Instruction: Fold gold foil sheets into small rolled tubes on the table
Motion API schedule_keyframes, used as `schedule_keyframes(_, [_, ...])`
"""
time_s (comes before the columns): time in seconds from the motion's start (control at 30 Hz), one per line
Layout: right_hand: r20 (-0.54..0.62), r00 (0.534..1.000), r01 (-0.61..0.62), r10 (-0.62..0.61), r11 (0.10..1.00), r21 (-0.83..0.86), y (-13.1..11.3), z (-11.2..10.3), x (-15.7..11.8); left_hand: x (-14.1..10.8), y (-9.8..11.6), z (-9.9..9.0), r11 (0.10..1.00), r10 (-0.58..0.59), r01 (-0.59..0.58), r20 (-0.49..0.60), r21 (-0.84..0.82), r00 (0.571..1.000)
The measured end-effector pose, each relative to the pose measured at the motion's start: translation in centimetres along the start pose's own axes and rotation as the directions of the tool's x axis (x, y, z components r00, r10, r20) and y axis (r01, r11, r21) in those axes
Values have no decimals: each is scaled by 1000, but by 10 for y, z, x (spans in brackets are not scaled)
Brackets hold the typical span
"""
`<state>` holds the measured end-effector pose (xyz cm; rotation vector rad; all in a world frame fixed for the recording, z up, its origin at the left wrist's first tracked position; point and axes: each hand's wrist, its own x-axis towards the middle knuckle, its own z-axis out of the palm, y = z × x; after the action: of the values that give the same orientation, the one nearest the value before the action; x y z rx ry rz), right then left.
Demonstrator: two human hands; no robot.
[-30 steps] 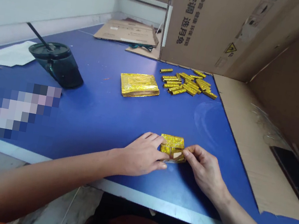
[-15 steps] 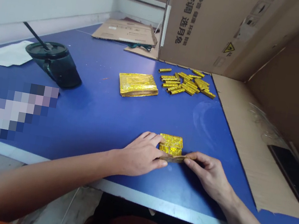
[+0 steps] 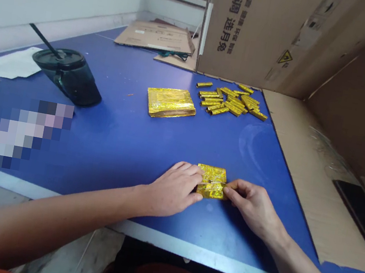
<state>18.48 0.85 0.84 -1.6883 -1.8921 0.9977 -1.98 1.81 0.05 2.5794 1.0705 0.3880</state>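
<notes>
A small sheet of shiny gold foil paper lies on the blue table near its front edge, with its upper and lower parts folded toward a seam across the middle. My left hand rests over its left side, fingers together on the upper part and thumb at the lower corner, gripping that edge. On the right side, my right hand pinches the paper between thumb and forefinger at the seam. Farther back is a stack of flat gold foil paper. Several rolled gold foil pieces are heaped to the right of that stack.
A dark cup with a straw stands at the left beside a white sheet. A blurred-out item lies before it. Tall cardboard borders the back and right. A black phone-like object lies on cardboard at right.
The lower flap of the gold foil paper, raised with its brown edge showing before, is now folded up and lies against the sheet. Both hands stay at its sides.
</notes>
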Motion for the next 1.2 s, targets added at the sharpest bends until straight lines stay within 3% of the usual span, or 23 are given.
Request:
schedule_keyframes(0.33, [-42,999,-4,-3,986,-164,-1,3,1,0,2,6,997,-71,70,-46,-33,996])
schedule_keyframes(0.67, [-36,999,12,-16,994,-108,1,4,1,1,1,12,986,-108,89,-132,-142,985])
schedule_keyframes(1.2, [-72,997,28,-40,987,-160,-2,3,6,3,7,12,996,-91,90,-131,-10,987])
